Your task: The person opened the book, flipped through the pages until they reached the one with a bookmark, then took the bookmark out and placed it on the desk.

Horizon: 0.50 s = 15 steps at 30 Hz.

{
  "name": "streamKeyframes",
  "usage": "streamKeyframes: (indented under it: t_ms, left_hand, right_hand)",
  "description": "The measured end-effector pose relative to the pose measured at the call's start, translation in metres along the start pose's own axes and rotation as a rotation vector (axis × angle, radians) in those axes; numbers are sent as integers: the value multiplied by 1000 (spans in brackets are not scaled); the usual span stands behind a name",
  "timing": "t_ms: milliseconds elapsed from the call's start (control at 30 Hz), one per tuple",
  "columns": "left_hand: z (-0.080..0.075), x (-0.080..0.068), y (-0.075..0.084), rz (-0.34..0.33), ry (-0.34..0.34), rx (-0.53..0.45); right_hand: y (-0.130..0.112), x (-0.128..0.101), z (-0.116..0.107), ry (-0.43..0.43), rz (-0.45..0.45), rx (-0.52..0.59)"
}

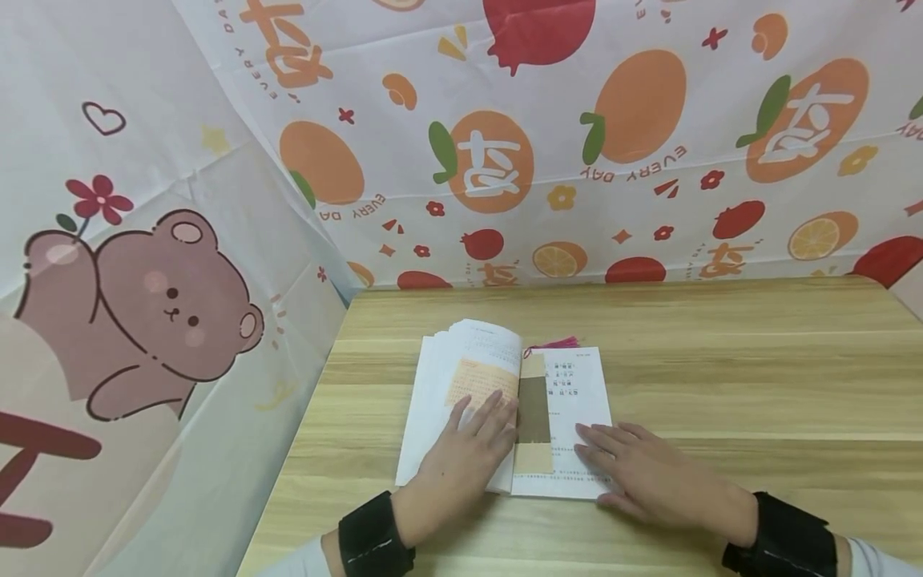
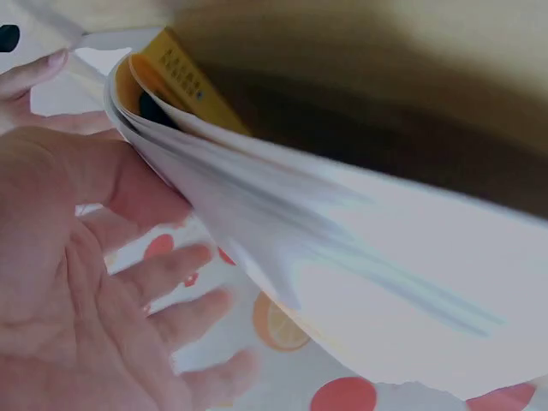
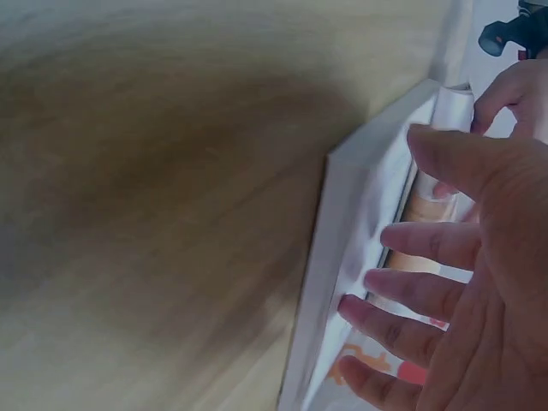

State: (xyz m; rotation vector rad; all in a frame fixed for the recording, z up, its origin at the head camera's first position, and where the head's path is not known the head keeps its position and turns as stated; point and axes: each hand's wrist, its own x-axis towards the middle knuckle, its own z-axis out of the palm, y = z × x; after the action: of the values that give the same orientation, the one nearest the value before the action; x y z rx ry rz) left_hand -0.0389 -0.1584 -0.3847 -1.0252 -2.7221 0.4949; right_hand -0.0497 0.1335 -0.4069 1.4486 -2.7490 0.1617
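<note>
An open book (image 1: 577,409) lies on the wooden table, its left pages bowed up in a thick curve. My left hand (image 1: 457,461) rests on the left page with its fingers straight, over the lower part of an orange printed block. In the left wrist view the thumb lies by the curved pages (image 2: 342,223). My right hand (image 1: 656,481) touches the right page near its outer edge, fingers extended. Along the gutter runs a tan and brown strip (image 1: 534,409). A pink tassel (image 1: 561,344) sticks out at the top of the book.
The wooden table (image 1: 721,361) extends around the book. Behind it hangs a white cloth (image 1: 411,168) printed with fruit, and at the left a cloth with a bear (image 1: 180,304). Black bands (image 1: 375,533) circle both wrists.
</note>
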Motion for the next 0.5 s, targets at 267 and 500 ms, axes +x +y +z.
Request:
streamKeyframes:
  t_ms: [267,500]
  left_hand:
    - [2,-2,-3,-46,-171,-285]
    - [1,-1,-5,-28,-184,-302]
  right_hand:
    - [3,0,4,-26,19,10]
    - [2,-1,4,-15,13,18]
